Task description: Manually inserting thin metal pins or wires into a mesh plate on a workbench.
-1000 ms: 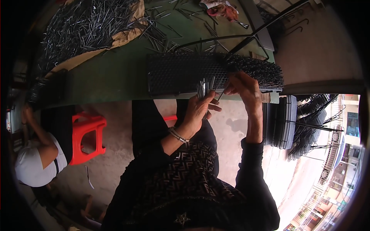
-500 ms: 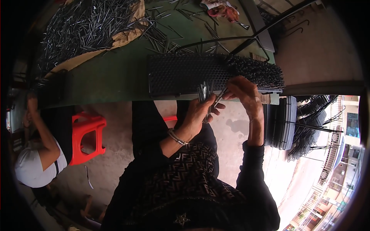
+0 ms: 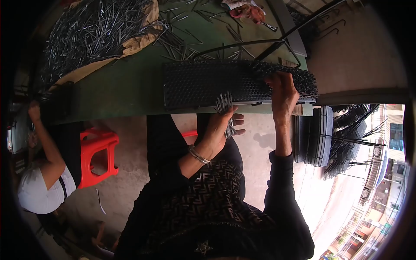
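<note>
My left hand (image 3: 219, 127) grips a bundle of thin metal rods (image 3: 224, 104) in front of the table's near edge. Its thumb presses the bundle while the other fingers spread behind. A black perforated rack (image 3: 201, 84) full of small round holes lies along that edge. Rods stand packed in its right part (image 3: 305, 81); the holes at the left show bare. Over the border between the two, my right hand (image 3: 284, 93) is bent down with its fingertips pinched together. Whatever sits between those fingertips is too small and dark to make out.
A large heap of loose rods (image 3: 99, 34) lies on brown paper (image 3: 138, 43) at the far left of the green table (image 3: 108, 93). A black bent bar (image 3: 271, 50) crosses above the rack. Left, a co-worker (image 3: 45, 182) sits near a red stool (image 3: 99, 151). Wire racks (image 3: 320, 136) stand right.
My right hand has moved from beside the left hand's bundle, where it held thin rods, up and right onto the rack. The bundle in my left hand has tilted slightly left.
</note>
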`<state>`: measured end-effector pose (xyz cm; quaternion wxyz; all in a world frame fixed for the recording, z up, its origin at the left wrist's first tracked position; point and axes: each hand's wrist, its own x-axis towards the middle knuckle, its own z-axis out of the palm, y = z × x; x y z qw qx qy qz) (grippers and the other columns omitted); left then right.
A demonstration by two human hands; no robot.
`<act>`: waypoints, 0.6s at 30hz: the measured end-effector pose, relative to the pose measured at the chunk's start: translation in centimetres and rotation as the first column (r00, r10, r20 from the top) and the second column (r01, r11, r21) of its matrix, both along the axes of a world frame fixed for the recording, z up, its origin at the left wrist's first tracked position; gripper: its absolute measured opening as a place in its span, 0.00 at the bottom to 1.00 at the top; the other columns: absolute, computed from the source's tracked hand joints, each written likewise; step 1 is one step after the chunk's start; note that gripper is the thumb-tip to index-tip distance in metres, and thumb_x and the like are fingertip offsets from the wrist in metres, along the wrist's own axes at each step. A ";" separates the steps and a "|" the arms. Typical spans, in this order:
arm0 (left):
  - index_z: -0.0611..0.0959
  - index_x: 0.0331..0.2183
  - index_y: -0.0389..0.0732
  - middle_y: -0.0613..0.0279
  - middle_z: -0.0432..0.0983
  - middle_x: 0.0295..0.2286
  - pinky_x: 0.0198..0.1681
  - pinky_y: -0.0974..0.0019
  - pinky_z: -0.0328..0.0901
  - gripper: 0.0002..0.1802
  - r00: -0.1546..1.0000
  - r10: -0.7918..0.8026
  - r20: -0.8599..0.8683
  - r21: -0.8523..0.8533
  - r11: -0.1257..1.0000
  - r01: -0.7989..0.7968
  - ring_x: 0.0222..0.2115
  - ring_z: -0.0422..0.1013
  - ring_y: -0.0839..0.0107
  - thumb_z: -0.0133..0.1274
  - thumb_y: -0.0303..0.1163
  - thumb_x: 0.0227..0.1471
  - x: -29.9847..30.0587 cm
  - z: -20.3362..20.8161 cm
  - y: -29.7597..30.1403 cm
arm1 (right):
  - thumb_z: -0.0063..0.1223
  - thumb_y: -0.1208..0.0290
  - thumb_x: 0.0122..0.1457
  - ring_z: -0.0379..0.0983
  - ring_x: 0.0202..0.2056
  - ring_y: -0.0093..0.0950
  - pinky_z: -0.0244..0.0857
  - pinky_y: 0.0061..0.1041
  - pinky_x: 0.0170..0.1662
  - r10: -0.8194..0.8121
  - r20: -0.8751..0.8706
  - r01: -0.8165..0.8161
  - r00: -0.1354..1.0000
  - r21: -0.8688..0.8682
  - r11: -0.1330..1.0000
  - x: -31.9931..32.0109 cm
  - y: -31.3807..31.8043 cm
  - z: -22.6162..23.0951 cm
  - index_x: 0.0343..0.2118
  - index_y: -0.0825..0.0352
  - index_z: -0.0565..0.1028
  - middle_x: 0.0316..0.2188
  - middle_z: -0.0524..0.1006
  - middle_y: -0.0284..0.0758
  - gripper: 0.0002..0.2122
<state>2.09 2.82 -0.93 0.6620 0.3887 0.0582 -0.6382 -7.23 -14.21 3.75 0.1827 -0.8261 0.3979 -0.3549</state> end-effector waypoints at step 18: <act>0.76 0.41 0.35 0.67 0.68 0.23 0.18 0.77 0.51 0.16 0.998 0.028 0.059 -0.069 0.997 -0.024 0.19 0.61 0.83 0.52 0.40 0.60 0.1 0.8 0.6 | 0.48 0.73 0.63 0.79 0.32 0.18 0.70 0.18 0.36 -0.050 0.059 0.036 0.997 0.228 0.973 0.6 0.0 1.4 0.36 0.69 0.75 0.25 0.81 0.34 0.06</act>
